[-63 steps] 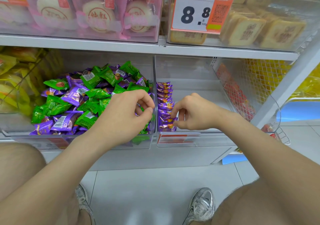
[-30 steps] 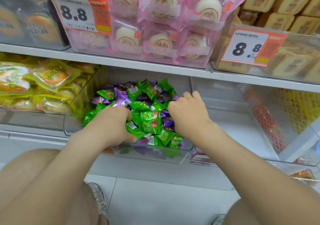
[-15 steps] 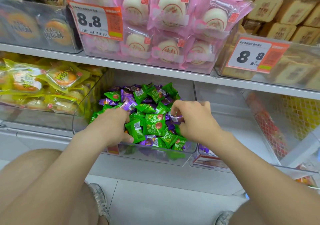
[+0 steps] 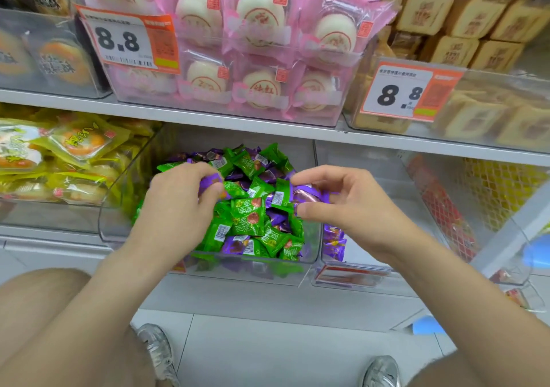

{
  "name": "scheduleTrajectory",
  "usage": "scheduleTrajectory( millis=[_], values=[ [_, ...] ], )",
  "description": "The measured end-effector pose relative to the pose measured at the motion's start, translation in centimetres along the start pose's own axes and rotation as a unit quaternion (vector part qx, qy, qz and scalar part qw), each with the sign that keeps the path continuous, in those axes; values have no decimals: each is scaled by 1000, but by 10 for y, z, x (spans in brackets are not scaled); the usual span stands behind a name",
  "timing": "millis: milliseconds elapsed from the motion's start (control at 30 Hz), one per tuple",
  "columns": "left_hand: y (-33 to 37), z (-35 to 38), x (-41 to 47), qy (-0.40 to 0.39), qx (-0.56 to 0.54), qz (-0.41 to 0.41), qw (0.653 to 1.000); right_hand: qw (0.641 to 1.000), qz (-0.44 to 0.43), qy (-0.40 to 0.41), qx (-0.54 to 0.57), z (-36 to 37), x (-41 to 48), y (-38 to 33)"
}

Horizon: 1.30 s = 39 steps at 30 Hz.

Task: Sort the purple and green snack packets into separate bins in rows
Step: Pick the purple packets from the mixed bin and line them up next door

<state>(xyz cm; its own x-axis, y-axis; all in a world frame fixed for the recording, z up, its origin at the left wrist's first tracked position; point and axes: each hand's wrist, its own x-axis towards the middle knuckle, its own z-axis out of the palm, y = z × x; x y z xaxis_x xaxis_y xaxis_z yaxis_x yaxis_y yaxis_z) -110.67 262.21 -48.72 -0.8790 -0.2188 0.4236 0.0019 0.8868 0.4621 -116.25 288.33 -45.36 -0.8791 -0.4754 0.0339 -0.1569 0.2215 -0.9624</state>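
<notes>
Two purple packets (image 4: 306,194) just lifted out.
Left grip (image 4: 178,205) and right grip (image 4: 348,205) each pinch one above mixed bin (image 4: 114,226); row placement pending.

Price tag (image 4: 128,41) at 10 o'clock, white w/ orange edge, on front of clear bin (image 4: 226,113) of pink bun packs (image 4: 259,9): reads "8.8", barcode strip under the no., small print on the orange part too fine to read. Bun packs carry red round stamps & small red labels w/ Chinese chars, not legible.

2nd price tag (image 4: 407,92) at 2 o'clock, on clear bin (image 4: 491,125) of tan cake packs: "8.8", the 2nd 8 smaller; one line of Chinese above, too small to read.

Green packets (image 4: 248,217) at centre: Chinese chars & white barcode patches, unreadable. Purple packet (image 4: 306,193) at 3 o'clock of them: no legible print.

Yellow packs (image 4: 83,142) at 9 o'clock: dark chars, blurred.
</notes>
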Motion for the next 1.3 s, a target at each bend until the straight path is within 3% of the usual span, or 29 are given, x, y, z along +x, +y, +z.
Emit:
scheduleTrajectory(
  millis=[67,167,267,433,667,1133,1300],
  values=[
    [25,7,-7,-9,-78,50,996,999,20,18,19,-17,-5,0],
    [59,24,-16,-91,-198,51,975,998,42,52,-3,-47,-5,9],
    [79,41,-10,-149,-278,8,949,991,22,21,-132,-72,-6,25],
    [100,59,12,-151,-356,-59,920,950,8,-63,-305,-91,3,59],
    [106,86,22,-140,-384,-64,910,897,-8,-119,-426,-75,15,96],
    [104,92,15,-164,-389,-59,905,883,12,-185,-431,-80,30,115],
    [105,90,13,-164,-389,-63,904,880,52,-145,-449,-84,25,105]
  ],
)
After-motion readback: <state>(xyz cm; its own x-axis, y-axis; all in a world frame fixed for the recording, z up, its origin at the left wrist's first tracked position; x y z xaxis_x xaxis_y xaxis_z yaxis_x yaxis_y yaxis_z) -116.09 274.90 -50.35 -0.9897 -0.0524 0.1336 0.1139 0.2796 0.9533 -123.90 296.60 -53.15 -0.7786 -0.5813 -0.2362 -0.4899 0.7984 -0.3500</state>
